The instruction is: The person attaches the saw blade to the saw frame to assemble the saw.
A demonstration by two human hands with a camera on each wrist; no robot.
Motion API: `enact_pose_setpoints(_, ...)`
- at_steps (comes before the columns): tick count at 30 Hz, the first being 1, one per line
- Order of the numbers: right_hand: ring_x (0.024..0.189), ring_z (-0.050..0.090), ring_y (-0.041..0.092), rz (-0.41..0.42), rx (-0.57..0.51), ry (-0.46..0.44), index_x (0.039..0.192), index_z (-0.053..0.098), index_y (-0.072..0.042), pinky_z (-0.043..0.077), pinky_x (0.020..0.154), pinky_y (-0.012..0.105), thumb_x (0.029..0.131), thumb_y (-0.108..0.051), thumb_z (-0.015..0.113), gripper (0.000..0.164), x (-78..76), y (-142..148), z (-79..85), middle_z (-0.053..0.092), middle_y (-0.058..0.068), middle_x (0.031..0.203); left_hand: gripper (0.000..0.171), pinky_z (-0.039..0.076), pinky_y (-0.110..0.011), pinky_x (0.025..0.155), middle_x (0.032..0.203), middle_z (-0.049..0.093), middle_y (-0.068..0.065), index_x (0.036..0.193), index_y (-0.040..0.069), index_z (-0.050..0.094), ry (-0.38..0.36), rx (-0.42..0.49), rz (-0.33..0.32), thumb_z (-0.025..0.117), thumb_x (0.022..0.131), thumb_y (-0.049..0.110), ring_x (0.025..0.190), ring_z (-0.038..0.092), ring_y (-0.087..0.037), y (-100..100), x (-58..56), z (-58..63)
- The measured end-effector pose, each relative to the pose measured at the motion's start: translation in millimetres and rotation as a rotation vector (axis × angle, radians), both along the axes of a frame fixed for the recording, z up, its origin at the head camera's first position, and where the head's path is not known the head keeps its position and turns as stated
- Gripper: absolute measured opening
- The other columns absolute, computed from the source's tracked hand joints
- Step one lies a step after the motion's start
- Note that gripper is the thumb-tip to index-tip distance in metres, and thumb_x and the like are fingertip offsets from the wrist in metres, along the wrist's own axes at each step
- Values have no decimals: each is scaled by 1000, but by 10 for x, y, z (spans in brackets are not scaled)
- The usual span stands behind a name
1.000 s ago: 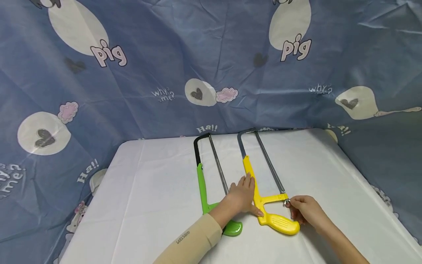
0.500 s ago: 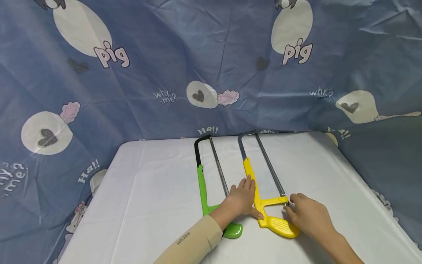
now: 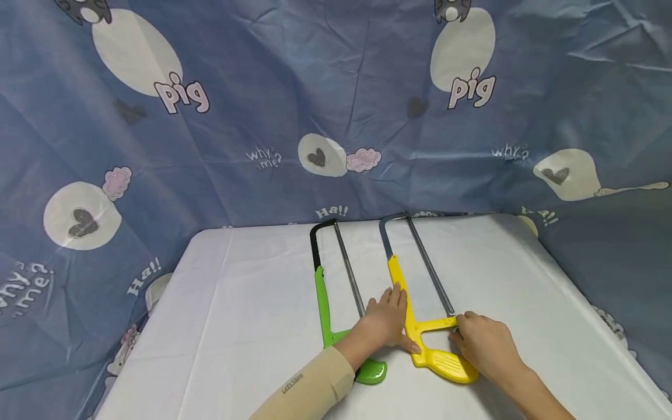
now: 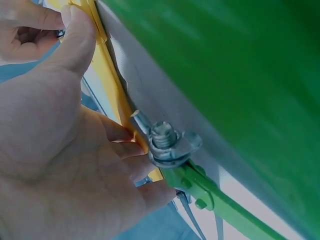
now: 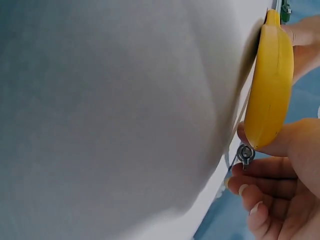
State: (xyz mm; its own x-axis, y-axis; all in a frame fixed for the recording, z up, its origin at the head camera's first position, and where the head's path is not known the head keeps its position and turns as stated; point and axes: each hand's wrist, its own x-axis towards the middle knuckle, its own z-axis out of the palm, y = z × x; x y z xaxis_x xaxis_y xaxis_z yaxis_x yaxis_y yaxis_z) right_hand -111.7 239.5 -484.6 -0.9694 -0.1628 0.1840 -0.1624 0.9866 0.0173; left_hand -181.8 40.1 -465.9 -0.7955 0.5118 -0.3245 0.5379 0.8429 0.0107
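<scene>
A yellow-handled hacksaw (image 3: pixel 433 324) lies flat on the white-covered table, its blade pointing to the far edge. My left hand (image 3: pixel 387 321) rests on its frame, fingers stretched along the yellow bar and thumb near the grip. At the near end of the blade, my right hand (image 3: pixel 488 344) pinches a metal wing nut (image 5: pixel 245 153), seen between thumb and fingers in the right wrist view. A green-handled hacksaw (image 3: pixel 322 300) lies to the left, partly hidden under my left forearm. Its own wing nut (image 4: pixel 165 140) shows close up in the left wrist view.
The white cloth (image 3: pixel 252 309) covers the table. Behind and at both sides hangs a blue printed curtain (image 3: pixel 236 116), close to the far tips of both saws.
My right hand has turned about the wing nut, its knuckles rolling up and over, while its fingers stay there. The left hand and both saws keep their places; the head view tilts slightly.
</scene>
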Motion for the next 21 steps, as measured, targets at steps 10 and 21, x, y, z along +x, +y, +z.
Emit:
enact_pose_setpoints(10, 51, 40, 12, -135, -275, -209, 67, 61, -14, 30, 47, 26, 85, -25, 76, 26, -17, 30, 19, 44, -3, 57, 123, 40, -42, 114, 168, 15, -5, 160, 13, 20, 11, 12, -3, 67, 68, 80, 153, 26, -21, -4, 14, 20)
enact_pose_setpoints(21, 53, 44, 13, -240, -500, -325, 74, 72, -13, 32, 47, 24, 88, -24, 72, 18, -44, 92, -15, 50, -3, 57, 123, 42, -41, 113, 168, 16, -4, 160, 14, 20, 34, -3, -4, 66, 68, 82, 153, 26, -20, -13, 16, -23)
